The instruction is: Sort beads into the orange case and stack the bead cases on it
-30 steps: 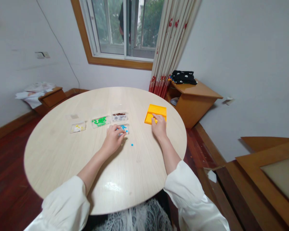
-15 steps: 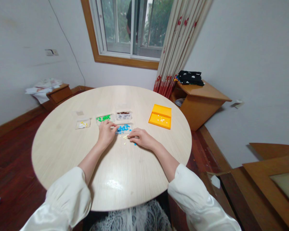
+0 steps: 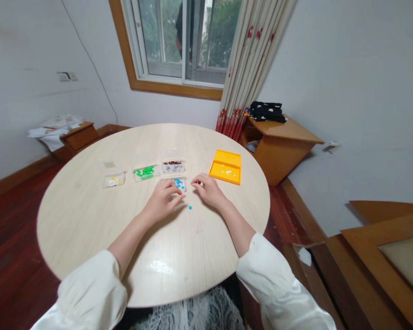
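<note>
Two bare hands rest near the middle of a round pale wooden table (image 3: 89, 220), both arms in white sleeves. The left hand (image 3: 163, 201) lies palm down at the near edge of a clear tray of blue pieces (image 3: 179, 183), its fingers curled and partly covering that tray; whether a piece is pinched under them cannot be told. The right hand (image 3: 208, 190) sits just right of the same tray, fingers bent inward toward the left hand, fingertips drawn together; anything held between them is too small to make out. One loose blue piece (image 3: 190, 207) lies on the tabletop between the two wrists, apart from both hands. Beyond the blue tray stands a clear tray of dark and grey pieces (image 3: 172, 166), with a tray of green pieces (image 3: 144, 173) to its left and a tray of yellow pieces (image 3: 113, 180) farther left. An orange box (image 3: 226, 166) with a few small light pieces inside lies open beyond the right hand.
</note>
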`<state>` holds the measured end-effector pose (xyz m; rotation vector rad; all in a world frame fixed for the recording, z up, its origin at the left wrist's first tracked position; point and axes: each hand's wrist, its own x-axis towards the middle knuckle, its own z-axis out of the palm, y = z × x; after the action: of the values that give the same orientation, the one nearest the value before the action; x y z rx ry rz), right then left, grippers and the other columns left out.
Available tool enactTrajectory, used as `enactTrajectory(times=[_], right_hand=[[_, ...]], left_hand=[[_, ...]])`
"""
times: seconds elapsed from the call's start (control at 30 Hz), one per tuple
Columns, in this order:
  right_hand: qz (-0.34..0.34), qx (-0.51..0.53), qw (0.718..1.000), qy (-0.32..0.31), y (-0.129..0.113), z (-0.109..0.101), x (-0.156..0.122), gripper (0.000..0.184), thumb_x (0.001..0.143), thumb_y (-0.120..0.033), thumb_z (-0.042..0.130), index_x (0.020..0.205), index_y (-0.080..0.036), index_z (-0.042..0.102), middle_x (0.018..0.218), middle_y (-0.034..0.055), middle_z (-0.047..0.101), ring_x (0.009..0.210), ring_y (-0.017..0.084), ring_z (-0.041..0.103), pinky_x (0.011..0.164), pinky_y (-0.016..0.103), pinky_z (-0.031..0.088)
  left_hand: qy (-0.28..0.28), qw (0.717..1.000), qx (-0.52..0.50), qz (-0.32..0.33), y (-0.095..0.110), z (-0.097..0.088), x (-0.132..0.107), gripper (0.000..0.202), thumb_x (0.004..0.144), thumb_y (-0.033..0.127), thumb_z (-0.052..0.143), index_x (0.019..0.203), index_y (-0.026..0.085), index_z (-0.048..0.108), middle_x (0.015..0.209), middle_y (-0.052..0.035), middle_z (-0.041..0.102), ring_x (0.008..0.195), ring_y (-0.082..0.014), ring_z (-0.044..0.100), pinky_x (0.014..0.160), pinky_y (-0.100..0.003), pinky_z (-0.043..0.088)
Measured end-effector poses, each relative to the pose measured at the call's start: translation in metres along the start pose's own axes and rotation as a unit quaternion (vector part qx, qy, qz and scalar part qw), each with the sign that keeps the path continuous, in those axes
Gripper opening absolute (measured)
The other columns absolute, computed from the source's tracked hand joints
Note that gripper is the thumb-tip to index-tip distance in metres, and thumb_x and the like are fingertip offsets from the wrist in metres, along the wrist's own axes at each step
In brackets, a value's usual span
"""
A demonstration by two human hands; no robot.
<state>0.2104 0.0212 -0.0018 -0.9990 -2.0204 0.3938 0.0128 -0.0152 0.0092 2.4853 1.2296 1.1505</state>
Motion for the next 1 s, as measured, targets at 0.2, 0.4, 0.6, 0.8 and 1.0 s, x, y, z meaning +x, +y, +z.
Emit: enactTrajectory(times=[0.2,0.4,0.6,0.8,1.0], right_hand=[[0.153,-0.110,0.953,0.236,0.051,-0.034,0.001,0.013,0.080,-0.016,0.052,0.074,-0.016,0.064,0.078,0.0069,0.063,0.074,0.018,0.055,0.073,0.033,0.043],[0.208,-0.120,0.935,0.259,0.076,-0.038,-0.005,0.022,0.079,-0.012,0.048,0.085,-0.013,0.069,0.088,0.0130,0.064,0.087,0.023,0.058,0.085,0.039,0.044],[0.216,-0.118,0.924,0.291,0.085,-0.038,-0.006,0.035,0.074,-0.006,0.041,0.092,-0.012,0.070,0.090,0.0129,0.064,0.087,0.023,0.059,0.089,0.043,0.045],[0.174,-0.126,0.931,0.295,0.068,-0.038,-0.002,0.038,0.075,-0.004,0.038,0.094,-0.014,0.069,0.093,0.0121,0.063,0.092,0.022,0.057,0.089,0.040,0.044],[0.012,-0.021,0.989,0.144,0.003,-0.001,-0.004,0.026,0.081,-0.008,0.044,0.088,-0.019,0.067,0.087,0.0074,0.062,0.089,0.019,0.055,0.082,0.035,0.045]], left_hand=[[-0.180,0.982,0.011,0.052,0.018,0.005,-0.008,0.022,0.081,0.033,0.062,0.099,0.022,0.066,0.094,-0.0051,0.058,0.092,-0.0220,0.048,0.083,-0.037,0.035],[-0.214,0.975,0.022,0.061,0.012,0.013,-0.012,0.016,0.084,0.027,0.057,0.094,0.023,0.068,0.091,-0.0068,0.061,0.090,-0.0226,0.047,0.082,-0.039,0.033],[-0.198,0.979,0.013,0.044,0.010,0.020,-0.011,0.019,0.086,0.022,0.050,0.085,0.022,0.069,0.086,-0.0079,0.065,0.087,-0.0230,0.049,0.078,-0.039,0.034],[-0.199,0.979,0.026,0.026,0.010,0.018,-0.007,0.019,0.085,0.019,0.050,0.078,0.020,0.068,0.080,-0.0069,0.067,0.084,-0.0230,0.053,0.078,-0.039,0.034],[-0.041,0.996,0.044,-0.070,-0.001,-0.004,0.003,0.011,0.080,0.019,0.056,0.077,0.021,0.066,0.082,-0.0035,0.070,0.082,-0.0214,0.055,0.076,-0.036,0.036]])
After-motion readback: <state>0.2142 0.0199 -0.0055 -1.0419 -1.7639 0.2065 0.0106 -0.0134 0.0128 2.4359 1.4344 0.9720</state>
